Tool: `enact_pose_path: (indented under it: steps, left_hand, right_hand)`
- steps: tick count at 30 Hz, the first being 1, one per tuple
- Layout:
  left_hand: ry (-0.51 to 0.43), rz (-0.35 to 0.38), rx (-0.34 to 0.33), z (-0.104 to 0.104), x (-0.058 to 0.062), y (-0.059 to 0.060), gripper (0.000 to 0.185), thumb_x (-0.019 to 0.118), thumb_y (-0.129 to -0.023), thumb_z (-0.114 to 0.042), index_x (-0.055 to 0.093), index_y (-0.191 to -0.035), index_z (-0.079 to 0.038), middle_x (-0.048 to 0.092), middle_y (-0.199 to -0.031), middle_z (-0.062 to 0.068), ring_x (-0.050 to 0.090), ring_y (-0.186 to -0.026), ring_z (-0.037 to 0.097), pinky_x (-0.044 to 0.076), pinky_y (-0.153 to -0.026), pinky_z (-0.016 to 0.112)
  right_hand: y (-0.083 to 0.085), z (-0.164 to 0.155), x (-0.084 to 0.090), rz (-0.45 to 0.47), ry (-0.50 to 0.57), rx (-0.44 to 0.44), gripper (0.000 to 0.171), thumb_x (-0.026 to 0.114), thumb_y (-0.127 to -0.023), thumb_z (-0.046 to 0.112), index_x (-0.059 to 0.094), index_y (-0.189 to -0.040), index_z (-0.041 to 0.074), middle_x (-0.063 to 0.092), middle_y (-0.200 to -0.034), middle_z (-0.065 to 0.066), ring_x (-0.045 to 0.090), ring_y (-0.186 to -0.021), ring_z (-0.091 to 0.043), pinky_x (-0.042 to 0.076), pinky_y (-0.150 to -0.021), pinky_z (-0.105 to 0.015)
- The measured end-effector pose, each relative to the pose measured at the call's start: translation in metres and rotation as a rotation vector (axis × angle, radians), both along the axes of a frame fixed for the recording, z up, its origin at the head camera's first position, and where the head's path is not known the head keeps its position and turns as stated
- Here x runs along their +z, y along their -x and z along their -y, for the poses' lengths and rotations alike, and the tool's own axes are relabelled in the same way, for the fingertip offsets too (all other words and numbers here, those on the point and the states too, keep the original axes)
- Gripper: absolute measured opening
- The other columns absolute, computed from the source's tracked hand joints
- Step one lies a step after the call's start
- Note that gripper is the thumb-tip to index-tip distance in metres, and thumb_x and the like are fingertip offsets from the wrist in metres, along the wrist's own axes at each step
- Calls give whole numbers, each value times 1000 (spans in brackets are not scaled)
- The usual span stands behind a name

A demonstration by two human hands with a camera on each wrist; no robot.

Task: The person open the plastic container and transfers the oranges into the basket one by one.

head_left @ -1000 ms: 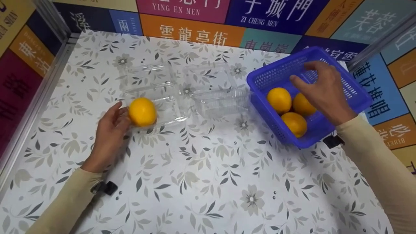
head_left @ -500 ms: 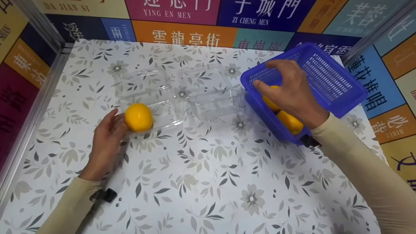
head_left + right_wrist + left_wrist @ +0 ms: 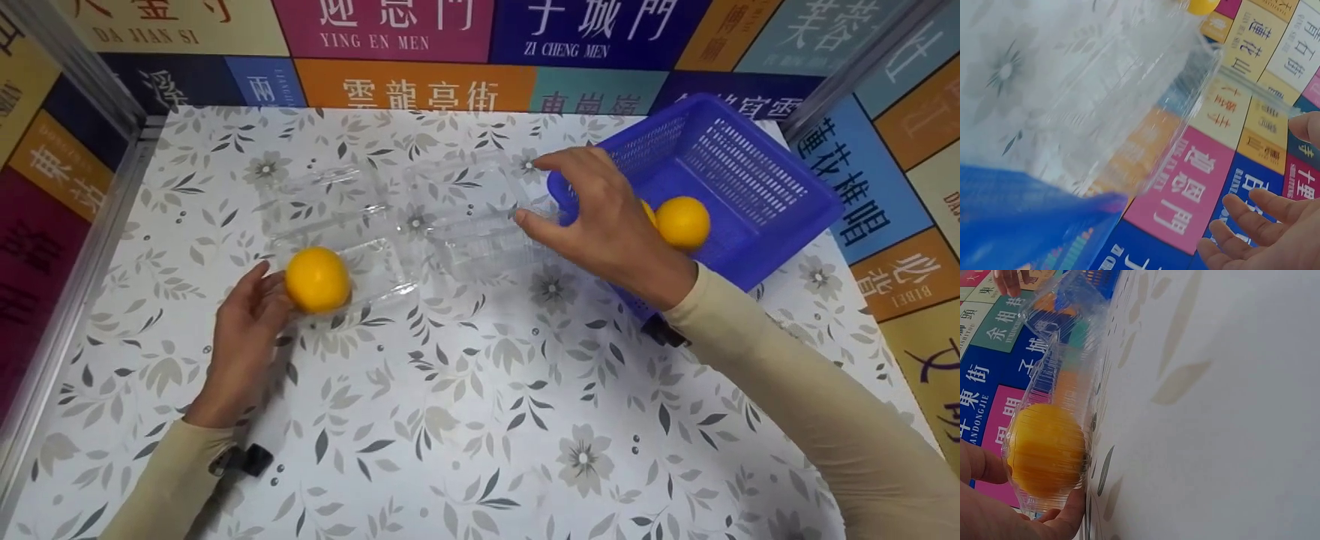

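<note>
One orange (image 3: pixel 318 280) sits in the left clear plastic container (image 3: pixel 379 262), whose lid lies open toward the back. My left hand (image 3: pixel 247 330) holds this container's left end, and in the left wrist view its fingertips touch the clear wall beside the orange (image 3: pixel 1047 450). A second clear container (image 3: pixel 487 255) stands open to the right. Above the near-left rim of the blue basket (image 3: pixel 750 169) hovers my right hand (image 3: pixel 611 221), thumb and fingers spread with nothing between them. A basket orange (image 3: pixel 683 223) shows plainly; another is mostly hidden behind that hand.
A white leaf-patterned cloth (image 3: pixel 450 390) covers the table. Panels with printed characters (image 3: pixel 412 82) wall off its back and sides. Metal frame rails (image 3: pixel 82 247) run along the left edge.
From above the basket, my right hand has moved left, past the basket's left rim, still holding nothing. The left hand stays at the container with the orange. The head view has shifted slightly.
</note>
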State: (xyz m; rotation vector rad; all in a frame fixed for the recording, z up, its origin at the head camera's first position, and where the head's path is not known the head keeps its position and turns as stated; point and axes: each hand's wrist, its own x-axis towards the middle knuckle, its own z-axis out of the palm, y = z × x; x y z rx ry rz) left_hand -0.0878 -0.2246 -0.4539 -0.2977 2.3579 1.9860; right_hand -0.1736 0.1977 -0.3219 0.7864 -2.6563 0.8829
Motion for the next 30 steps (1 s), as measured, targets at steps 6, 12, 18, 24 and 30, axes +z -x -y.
enact_pose_path:
  steps: [6,12,18,24,30]
  left_hand:
    - [-8,3,5,-2,-2,-3,67,48,-115,-11,20,-175,-6,45,-170,16,51,-150,29,49,-108,13]
    - [-15,-16,25,-3,-3,-3,67,50,-114,-11,21,-174,-3,48,-167,17,51,-149,27,47,-111,14]
    - [-35,-23,29,-2,-1,-3,67,50,-114,-10,21,-174,-3,48,-167,18,51,-149,28,47,-112,15]
    - [-32,-23,23,-1,0,-2,67,50,-114,-10,21,-174,-3,49,-167,17,52,-148,27,47,-113,16]
    - [-5,-27,6,-1,1,0,66,49,-115,-11,21,-174,-3,49,-167,16,52,-147,26,46,-113,15]
  right_hand:
    - [-5,19,-4,-11,4,61,58,82,-99,37,67,-142,1,69,-141,-13,57,-134,-30,45,-119,-48]
    - [-7,37,-6,-4,-2,112,58,82,-99,38,67,-141,1,68,-139,-13,56,-130,-30,47,-115,-46]
    - [-9,55,-12,2,-13,144,59,82,-99,40,66,-142,2,67,-139,-12,55,-130,-29,49,-112,-44]
    - [-14,74,-20,-3,-20,194,58,82,-99,40,67,-139,2,67,-136,-13,56,-129,-30,50,-113,-42]
    - [-17,89,-25,11,-26,225,55,83,-98,38,68,-138,3,69,-134,-11,55,-132,-30,49,-115,-43]
